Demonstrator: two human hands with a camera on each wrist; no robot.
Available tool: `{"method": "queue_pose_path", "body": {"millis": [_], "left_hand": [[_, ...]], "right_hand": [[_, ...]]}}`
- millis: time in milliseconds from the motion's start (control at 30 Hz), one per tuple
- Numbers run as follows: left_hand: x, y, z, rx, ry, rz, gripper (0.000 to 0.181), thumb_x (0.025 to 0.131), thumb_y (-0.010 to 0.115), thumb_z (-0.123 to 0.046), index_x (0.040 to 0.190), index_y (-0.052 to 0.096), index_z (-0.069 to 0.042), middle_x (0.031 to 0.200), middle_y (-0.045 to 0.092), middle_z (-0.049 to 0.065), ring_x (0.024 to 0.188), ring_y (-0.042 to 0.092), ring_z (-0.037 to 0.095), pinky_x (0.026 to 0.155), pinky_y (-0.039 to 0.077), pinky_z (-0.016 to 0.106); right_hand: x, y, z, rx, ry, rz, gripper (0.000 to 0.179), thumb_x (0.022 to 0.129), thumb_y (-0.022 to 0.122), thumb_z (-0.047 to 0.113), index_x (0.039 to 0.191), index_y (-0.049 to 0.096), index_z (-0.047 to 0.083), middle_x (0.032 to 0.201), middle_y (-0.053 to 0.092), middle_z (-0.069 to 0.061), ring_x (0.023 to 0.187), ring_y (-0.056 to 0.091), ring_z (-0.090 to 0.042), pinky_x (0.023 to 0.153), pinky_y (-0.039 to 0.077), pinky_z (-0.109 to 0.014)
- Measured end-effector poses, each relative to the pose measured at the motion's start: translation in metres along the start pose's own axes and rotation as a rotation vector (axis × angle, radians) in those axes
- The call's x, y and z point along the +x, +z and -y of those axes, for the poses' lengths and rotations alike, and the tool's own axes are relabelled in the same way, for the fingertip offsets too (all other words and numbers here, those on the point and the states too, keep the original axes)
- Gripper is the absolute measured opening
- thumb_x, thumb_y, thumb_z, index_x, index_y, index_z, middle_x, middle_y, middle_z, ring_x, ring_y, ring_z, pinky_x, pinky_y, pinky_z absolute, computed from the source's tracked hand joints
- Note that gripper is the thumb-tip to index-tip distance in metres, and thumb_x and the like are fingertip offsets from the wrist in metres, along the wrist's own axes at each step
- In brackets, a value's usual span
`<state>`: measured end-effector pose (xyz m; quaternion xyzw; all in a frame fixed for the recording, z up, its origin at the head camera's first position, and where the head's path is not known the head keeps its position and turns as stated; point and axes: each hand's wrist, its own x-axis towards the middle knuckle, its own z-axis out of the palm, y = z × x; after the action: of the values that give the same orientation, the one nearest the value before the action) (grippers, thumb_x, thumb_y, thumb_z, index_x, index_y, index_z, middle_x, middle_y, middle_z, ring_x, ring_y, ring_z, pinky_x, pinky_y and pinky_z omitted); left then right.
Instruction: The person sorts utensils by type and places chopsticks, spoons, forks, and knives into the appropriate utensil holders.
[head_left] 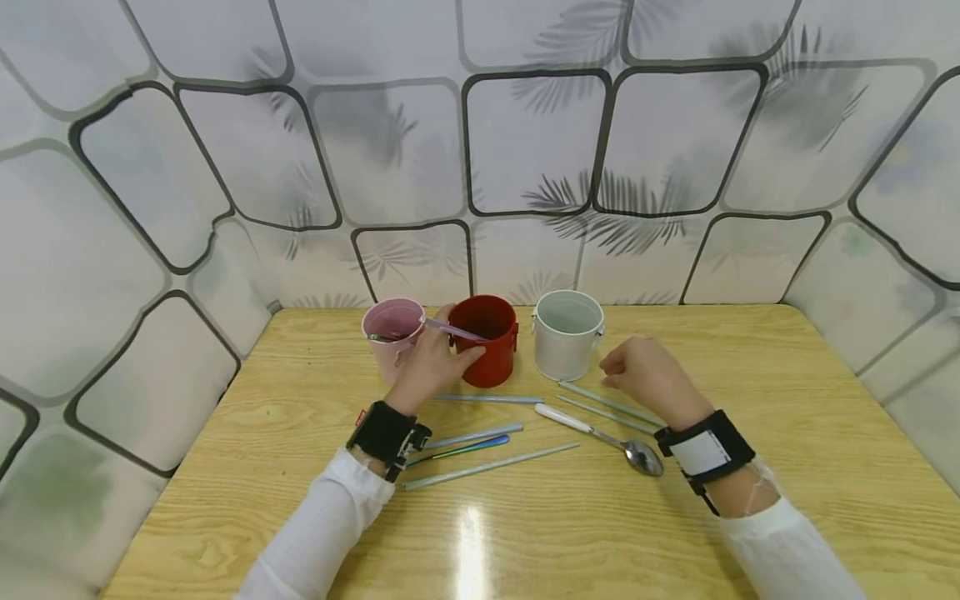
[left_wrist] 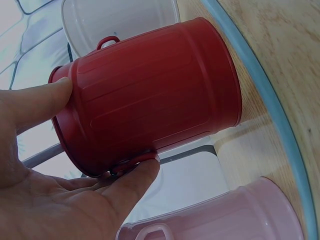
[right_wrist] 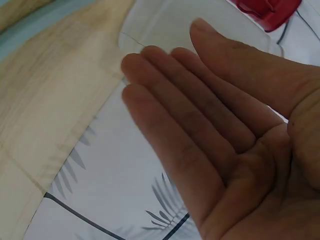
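Note:
In the head view, my left hand [head_left: 435, 358] grips the left side of a red bucket [head_left: 491, 362]. The left wrist view shows the thumb on the bucket's rim and fingers against its side ear. A pale purple straw-like stick [head_left: 453, 328] slants from beside that hand into the red bucket's mouth. My right hand [head_left: 645, 372] hovers right of a white bucket [head_left: 564, 354] with loosely bent fingers; the right wrist view shows nothing in its palm [right_wrist: 250, 165]. To the left stands a pink bucket [head_left: 390, 357] with a shiny thin item inside, only partly seen.
Several pale straw-like sticks [head_left: 491, 467] lie on the wooden table [head_left: 600, 542]. Among them are a spoon [head_left: 641, 457] with a white handle and a thin shiny blue-green utensil [head_left: 480, 445]. A patterned wall covering [head_left: 532, 142] rises behind the buckets.

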<state>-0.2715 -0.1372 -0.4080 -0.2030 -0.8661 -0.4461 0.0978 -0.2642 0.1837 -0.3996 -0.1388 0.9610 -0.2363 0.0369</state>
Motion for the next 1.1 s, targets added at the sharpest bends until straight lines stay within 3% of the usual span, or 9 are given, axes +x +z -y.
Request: {"method": "queue_pose_path", "body": {"millis": [200,667,1100], "left_hand": [[0.000,0.000,0.001,-0.008,-0.002,0.002,0.064,0.092,0.077,-0.005,0.144,0.043,0.010,0.137,0.057,0.027,0.118,0.057,0.039,0.097,0.051,0.053],[0.000,-0.001,-0.002,-0.015,-0.010,0.001,0.064,0.091,0.078,-0.004,0.144,0.044,0.010,0.134,0.058,0.027,0.109,0.056,0.039,0.090,0.051,0.050],[0.000,0.000,-0.001,-0.016,-0.009,0.004,0.063,0.091,0.078,-0.005,0.143,0.045,0.010,0.137,0.057,0.027,0.119,0.057,0.038,0.099,0.050,0.054]], "right_hand": [[0.002,0.009,-0.005,-0.007,-0.028,-0.014,0.012,0.085,0.081,-0.001,0.096,0.079,-0.005,0.092,0.076,-0.014,0.084,0.071,-0.028,0.077,0.060,-0.045],[0.003,0.019,-0.008,-0.046,0.006,0.018,0.009,0.082,0.081,-0.002,0.091,0.080,-0.001,0.086,0.074,-0.009,0.080,0.068,-0.025,0.074,0.059,-0.044],[0.004,0.023,-0.010,-0.052,0.000,0.019,0.007,0.079,0.082,-0.004,0.083,0.080,0.002,0.080,0.073,-0.005,0.074,0.066,-0.021,0.069,0.058,-0.041]]}}
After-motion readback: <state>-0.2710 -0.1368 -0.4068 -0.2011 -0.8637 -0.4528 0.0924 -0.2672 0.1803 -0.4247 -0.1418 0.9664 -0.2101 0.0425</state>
